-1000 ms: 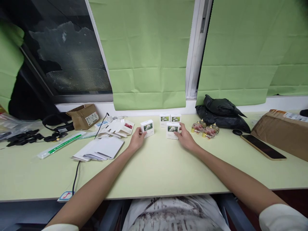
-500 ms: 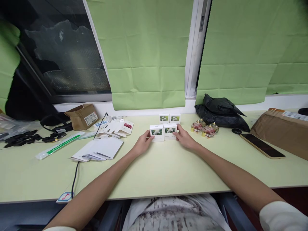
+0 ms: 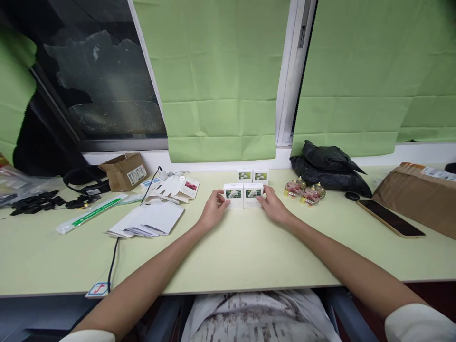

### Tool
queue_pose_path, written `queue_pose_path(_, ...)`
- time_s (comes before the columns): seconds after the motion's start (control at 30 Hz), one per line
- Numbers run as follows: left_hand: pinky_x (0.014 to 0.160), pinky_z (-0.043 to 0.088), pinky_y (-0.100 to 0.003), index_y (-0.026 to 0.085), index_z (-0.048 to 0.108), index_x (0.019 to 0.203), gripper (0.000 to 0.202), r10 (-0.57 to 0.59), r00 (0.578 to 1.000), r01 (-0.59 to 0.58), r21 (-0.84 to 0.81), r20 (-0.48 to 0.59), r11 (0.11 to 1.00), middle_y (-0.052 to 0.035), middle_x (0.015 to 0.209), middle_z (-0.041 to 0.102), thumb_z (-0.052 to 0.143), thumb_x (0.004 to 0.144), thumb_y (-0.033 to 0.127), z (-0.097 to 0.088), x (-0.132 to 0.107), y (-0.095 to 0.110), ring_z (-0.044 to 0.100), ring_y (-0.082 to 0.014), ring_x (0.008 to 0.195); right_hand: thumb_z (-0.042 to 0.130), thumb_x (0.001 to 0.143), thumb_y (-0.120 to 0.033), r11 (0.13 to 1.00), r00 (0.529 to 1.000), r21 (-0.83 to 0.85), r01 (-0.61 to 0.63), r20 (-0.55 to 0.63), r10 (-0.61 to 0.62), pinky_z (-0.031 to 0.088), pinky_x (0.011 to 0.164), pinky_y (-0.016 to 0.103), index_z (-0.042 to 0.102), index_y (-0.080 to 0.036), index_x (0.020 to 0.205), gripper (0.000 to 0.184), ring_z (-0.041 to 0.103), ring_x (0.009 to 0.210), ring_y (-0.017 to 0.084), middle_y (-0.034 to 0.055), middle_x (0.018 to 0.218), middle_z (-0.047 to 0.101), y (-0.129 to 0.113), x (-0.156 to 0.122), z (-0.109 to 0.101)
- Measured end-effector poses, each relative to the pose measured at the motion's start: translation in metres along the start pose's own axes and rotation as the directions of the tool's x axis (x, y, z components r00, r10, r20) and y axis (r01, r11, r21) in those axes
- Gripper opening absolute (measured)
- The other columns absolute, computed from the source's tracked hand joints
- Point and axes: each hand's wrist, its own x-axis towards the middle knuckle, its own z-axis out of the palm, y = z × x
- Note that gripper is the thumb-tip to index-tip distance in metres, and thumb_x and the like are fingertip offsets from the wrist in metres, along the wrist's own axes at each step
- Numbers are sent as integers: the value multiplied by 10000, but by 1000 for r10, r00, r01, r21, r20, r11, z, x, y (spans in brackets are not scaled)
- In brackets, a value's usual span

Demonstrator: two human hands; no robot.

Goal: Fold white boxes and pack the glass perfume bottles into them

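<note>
1. At the far left of the tabletop (image 3: 231,256) lay a scatter of black clips (image 3: 33,203). Beside it were a clear sleeve with a green stripe (image 3: 90,214) and an open brown carton (image 3: 124,172) set back against the wall, all well away from the hands.
2. A fanned stack of white envelopes (image 3: 147,221) sat left of centre, with flat unfolded cartons (image 3: 178,187) behind it. Both were within reach of the left arm but untouched.
3. The left hand (image 3: 213,213) was loosely curled, its fingertips laid against the outer side of the left front box (image 3: 234,195). It was not wrapped around the box and did not lift it.
4. That box stood upright, touching the right front box (image 3: 253,194), and both picture faces looked toward the person. Two back boxes (image 3: 244,175) stood in a row just behind them.
5. The right hand (image 3: 273,209) mirrored the left, fingers against the outer side of the right front box. Pushing in from both sides probably kept the pair flush and square with the row behind.
6. Further right stood small glass bottles (image 3: 304,192) near a black bag (image 3: 327,168), then a phone (image 3: 390,217) lying face up and a brown parcel (image 3: 420,197).
</note>
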Motion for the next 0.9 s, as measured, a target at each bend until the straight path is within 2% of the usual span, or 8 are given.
queue_pose_path(0.07,800,570,-342,228,518,1159,345,-25,999,24,-24,-25,999,-26,978,621,699,917,394,0,-2,1,668,-202,932,528,988,-496,998,998,-30,-58,-13,58,514,806,369,472,-246,1262,375,644,869,211,81,1231,601,0,-1,2)
queue_pose_path(0.17,761,567,-336,233,519,1050,314,-47,999,46,-23,-28,999,-26,977,631,706,909,444,-1,-5,4,658,-189,875,562,957,-546,987,988,-59,-151,-32,149,480,750,355,432,-260,1160,375,641,840,217,47,1152,623,-4,-4,2)
queue_pose_path(0.27,703,578,-324,236,527,1024,310,-76,997,75,-71,-4,995,-24,969,618,692,911,473,-1,-8,5,649,-186,850,562,951,-547,978,983,-95,-184,-41,181,444,715,343,428,-266,1050,327,635,826,224,30,1084,643,-8,-6,1)
queue_pose_path(0.37,728,594,-331,236,531,1042,303,-83,996,85,-111,19,990,-22,978,615,683,917,466,0,-8,4,664,-183,852,571,941,-543,975,981,-111,-190,-43,187,422,691,336,433,-266,985,312,632,829,235,25,1008,654,-8,-4,0)
queue_pose_path(0.57,860,586,-358,237,552,1127,302,-42,996,51,-108,84,993,-62,1145,656,670,926,428,2,-7,6,687,-204,1005,591,912,-535,973,978,-113,-203,-78,195,399,673,329,434,-269,929,310,618,803,232,2,899,638,4,2,-5)
queue_pose_path(0.7,994,569,-398,252,576,1239,347,-17,982,49,-162,189,986,-96,1350,646,651,934,400,4,-4,5,689,-236,1192,583,904,-528,973,973,-107,-204,-134,189,397,677,327,425,-268,922,306,604,790,228,-2,884,616,13,5,-8)
queue_pose_path(0.8,1090,537,-458,273,600,1372,451,4,962,46,-175,275,984,-108,1487,615,646,940,394,4,-2,2,636,-281,1327,588,893,-541,966,961,-90,-242,-157,226,397,676,325,418,-266,927,325,599,790,228,-7,869,594,19,9,-8)
queue_pose_path(0.9,1134,509,-496,269,580,1486,552,-9,943,54,-126,332,991,-123,1458,656,644,953,399,3,0,1,607,-306,1375,590,889,-545,962,953,-49,-268,-161,257,398,668,320,414,-266,942,334,600,781,223,-14,862,579,25,11,-8)
